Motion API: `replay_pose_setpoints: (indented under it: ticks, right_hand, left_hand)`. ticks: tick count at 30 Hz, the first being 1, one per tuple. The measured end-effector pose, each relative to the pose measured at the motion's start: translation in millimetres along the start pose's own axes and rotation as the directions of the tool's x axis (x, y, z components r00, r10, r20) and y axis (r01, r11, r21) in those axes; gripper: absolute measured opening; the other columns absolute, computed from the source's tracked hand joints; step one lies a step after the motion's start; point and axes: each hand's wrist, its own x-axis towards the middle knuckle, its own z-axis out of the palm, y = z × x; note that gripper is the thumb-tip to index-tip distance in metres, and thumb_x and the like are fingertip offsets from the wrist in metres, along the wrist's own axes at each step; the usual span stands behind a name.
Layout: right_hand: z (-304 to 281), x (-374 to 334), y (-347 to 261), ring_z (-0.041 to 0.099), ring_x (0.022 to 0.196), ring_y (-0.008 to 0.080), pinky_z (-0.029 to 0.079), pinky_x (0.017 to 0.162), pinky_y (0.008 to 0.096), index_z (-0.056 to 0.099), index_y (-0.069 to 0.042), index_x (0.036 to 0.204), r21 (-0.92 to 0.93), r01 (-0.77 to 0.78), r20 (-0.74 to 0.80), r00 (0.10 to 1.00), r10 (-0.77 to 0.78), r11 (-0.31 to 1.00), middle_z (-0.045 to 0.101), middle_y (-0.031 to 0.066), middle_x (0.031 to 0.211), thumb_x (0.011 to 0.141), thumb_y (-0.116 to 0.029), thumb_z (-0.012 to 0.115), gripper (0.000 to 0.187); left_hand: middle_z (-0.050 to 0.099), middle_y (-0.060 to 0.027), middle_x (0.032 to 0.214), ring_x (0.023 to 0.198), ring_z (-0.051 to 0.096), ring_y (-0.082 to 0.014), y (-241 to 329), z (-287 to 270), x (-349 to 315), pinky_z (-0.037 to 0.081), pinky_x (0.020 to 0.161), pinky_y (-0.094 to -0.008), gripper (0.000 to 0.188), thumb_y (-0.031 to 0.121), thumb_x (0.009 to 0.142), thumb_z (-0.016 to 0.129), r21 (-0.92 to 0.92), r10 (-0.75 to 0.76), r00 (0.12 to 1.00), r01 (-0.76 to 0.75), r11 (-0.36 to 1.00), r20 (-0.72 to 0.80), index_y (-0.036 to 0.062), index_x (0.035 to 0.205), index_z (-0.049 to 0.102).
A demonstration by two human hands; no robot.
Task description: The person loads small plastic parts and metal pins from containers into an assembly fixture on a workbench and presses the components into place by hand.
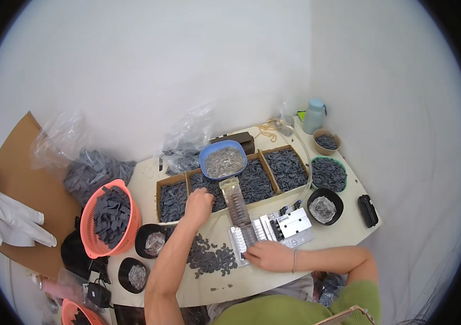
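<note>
My left hand point(200, 205) is at the front of a cardboard tray point(185, 183) split into several compartments of small dark grey pieces point(257, 181). Its fingers are curled together, and anything between them is too small to make out. My right hand point(270, 255) rests at the near edge of a metal fixture point(294, 223), fingers bent down onto it; what they pinch is hidden. A clear ribbed chute point(235, 201) slopes from near a blue bowl point(209, 168) of small shiny metal parts to the fixture. Loose grey pieces point(209, 255) lie left of the fixture.
Black bowls point(135, 275) with clear and metallic contents stand left and right. A coral basket point(87, 230) of grey pieces is at the left, near bagged pieces point(98, 173). At the right are a green-rimmed bowl point(329, 173), a bottle point(314, 116) and a black case point(367, 211).
</note>
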Motion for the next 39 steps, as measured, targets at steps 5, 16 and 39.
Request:
replay_pose_setpoints:
  ticks: [5, 16, 39]
  right_hand:
    - [-7.2, 17.4, 82.0, 0.059, 0.083, 0.0273, 0.05, 0.074, 0.0379, 0.067, -0.007, 0.089, 0.241, -0.219, -0.043, 0.971, 0.236, 0.946, 0.061, 0.0089, 0.086, 0.072, -0.008, 0.058, 0.019]
    - [14.7, 66.0, 143.9, 0.058, 0.092, 0.0272, 0.048, 0.08, 0.0397, 0.065, -0.006, 0.085, 0.007, -0.476, 0.04, 0.879, 0.475, 0.88, 0.062, 0.0096, 0.088, 0.076, -0.015, 0.064, 0.013]
    - [5.5, 8.8, 2.4, 0.055, 0.087, 0.0228, 0.046, 0.073, 0.0338, 0.062, -0.004, 0.093, 0.19, -0.155, -0.084, 0.981, 0.174, 0.969, 0.056, 0.0075, 0.093, 0.076, -0.026, 0.068, 0.029]
  left_hand:
    - [0.062, -0.0127, 0.089, 0.092, 0.06, -0.0321, -6.6, -2.6, 11.3, 0.05, 0.077, -0.0416, 0.007, 0.008, 0.07, 0.069, 0.049, -0.042, 0.982, 0.033, 0.998, 0.185, 0.0061, 0.076, 0.07]
    - [0.056, -0.0134, 0.078, 0.073, 0.057, -0.0328, 70.1, -29.3, -45.7, 0.047, 0.065, -0.0439, 0.005, 0.007, 0.077, 0.062, -0.383, 0.096, 0.983, -0.15, 0.912, -0.155, 0.0035, 0.075, 0.059]
    - [0.059, -0.0083, 0.077, 0.071, 0.059, -0.0284, 89.7, -28.9, -139.2, 0.049, 0.063, -0.0366, 0.015, 0.004, 0.076, 0.064, -0.294, -0.04, 0.991, 0.001, 0.956, -0.128, 0.0069, 0.091, 0.066]
